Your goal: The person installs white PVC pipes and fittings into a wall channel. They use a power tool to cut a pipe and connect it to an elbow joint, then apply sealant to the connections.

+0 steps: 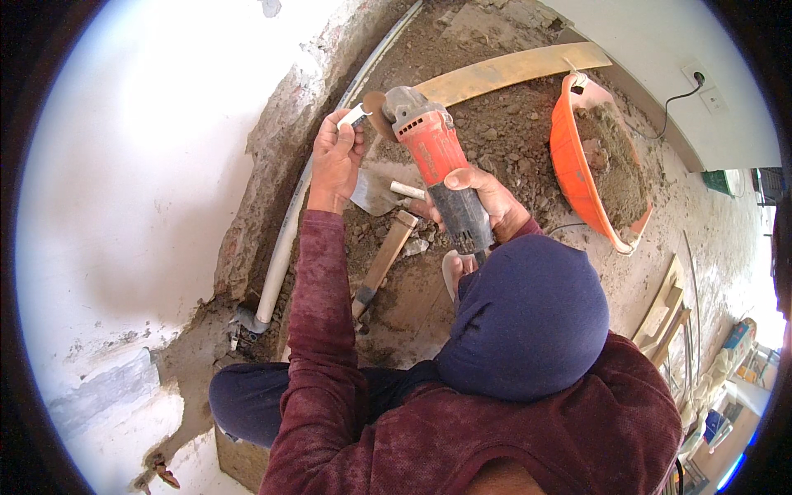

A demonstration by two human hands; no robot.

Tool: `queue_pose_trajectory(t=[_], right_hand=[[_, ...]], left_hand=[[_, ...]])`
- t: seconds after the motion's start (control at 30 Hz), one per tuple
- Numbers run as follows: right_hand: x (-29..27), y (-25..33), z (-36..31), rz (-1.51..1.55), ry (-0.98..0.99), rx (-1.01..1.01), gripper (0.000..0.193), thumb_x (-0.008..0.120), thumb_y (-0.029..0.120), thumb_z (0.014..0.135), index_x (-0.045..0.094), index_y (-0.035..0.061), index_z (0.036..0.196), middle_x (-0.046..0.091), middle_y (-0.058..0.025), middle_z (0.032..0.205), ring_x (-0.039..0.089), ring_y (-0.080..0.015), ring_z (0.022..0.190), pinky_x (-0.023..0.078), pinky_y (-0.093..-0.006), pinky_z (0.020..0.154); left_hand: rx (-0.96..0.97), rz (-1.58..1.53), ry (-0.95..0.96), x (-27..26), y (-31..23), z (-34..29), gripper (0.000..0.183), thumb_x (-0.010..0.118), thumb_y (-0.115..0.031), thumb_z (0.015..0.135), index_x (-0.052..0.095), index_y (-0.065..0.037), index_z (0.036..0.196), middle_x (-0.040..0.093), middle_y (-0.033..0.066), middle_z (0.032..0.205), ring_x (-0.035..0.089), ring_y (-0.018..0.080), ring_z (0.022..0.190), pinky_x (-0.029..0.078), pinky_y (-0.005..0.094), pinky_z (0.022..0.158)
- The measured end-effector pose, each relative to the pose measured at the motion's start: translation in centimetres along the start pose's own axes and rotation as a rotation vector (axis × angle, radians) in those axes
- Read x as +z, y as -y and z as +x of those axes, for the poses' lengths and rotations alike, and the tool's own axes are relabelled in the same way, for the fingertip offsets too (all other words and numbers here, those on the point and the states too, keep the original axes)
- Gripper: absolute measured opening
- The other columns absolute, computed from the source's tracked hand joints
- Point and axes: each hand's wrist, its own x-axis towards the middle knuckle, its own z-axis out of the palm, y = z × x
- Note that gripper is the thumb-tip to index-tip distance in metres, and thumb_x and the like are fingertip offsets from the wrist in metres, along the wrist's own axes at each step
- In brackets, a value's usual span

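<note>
My right hand [483,198] grips the black rear body of a red and black angle grinder [439,153]. Its brown disc [378,114] points up and to the left. Between thumb and fingers, my left hand [337,161] pinches a short white plastic pipe piece [353,116] at the disc's edge; whether they touch I cannot tell. Below the grinder lie a trowel [375,192], a loose white pipe offcut [407,190] and a wooden-handled tool [386,260], its head partly hidden. My bent right knee [528,318] in dark blue cloth hides part of my right arm.
A long white pipe [285,243] with a grey elbow [250,320] runs along the broken wall base at left. An orange tub [565,153] of soil stands at right. Behind the grinder, a curved-looking board [511,74] crosses dug earth. A plugged-in cord [668,107] hangs at the right wall.
</note>
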Motion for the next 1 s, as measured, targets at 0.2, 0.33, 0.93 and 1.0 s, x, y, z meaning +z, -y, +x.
queue_pose_trajectory(t=[0.2,0.33,0.93,1.0], right_hand=[[-0.24,-0.21,0.09,-0.003,-0.012,0.004,0.052,0.070,0.031,0.073,0.051,0.0025,0.113,0.062,-0.0114,0.080,0.065,-0.0210,0.061,0.056,-0.0339,0.056],[-0.48,-0.22,0.13,-0.012,-0.021,0.005,0.051,0.071,0.032,0.073,0.053,0.0023,0.110,0.062,-0.0117,0.080,0.064,-0.0208,0.061,0.057,-0.0339,0.056],[-0.83,-0.25,0.31,0.034,-0.008,0.043,0.059,0.071,0.033,0.071,0.050,0.0011,0.116,0.063,-0.0132,0.083,0.065,-0.0222,0.063,0.057,-0.0345,0.060],[-0.93,-0.36,0.32,0.039,-0.007,0.043,0.059,0.071,0.034,0.071,0.051,0.0006,0.115,0.063,-0.0135,0.084,0.065,-0.0226,0.063,0.057,-0.0348,0.060]], left_hand=[[0.007,0.005,0.002,-0.04,0.02,-0.15,0.020,0.053,-0.012,0.099,0.052,-0.008,0.118,0.058,-0.0008,0.093,0.053,0.0062,0.080,0.047,0.0215,0.072],[0.011,-0.004,0.014,0.01,0.11,-0.02,0.021,0.053,-0.011,0.098,0.051,-0.008,0.119,0.058,-0.0005,0.095,0.054,0.0064,0.083,0.048,0.0216,0.074],[0.075,0.062,0.005,-0.26,0.37,0.04,0.026,0.058,-0.010,0.095,0.051,-0.008,0.120,0.060,-0.0014,0.096,0.057,0.0062,0.083,0.048,0.0217,0.077],[0.084,0.083,-0.036,0.04,0.46,-0.07,0.026,0.058,-0.010,0.095,0.051,-0.007,0.120,0.060,-0.0017,0.093,0.056,0.0058,0.082,0.048,0.0212,0.075]])
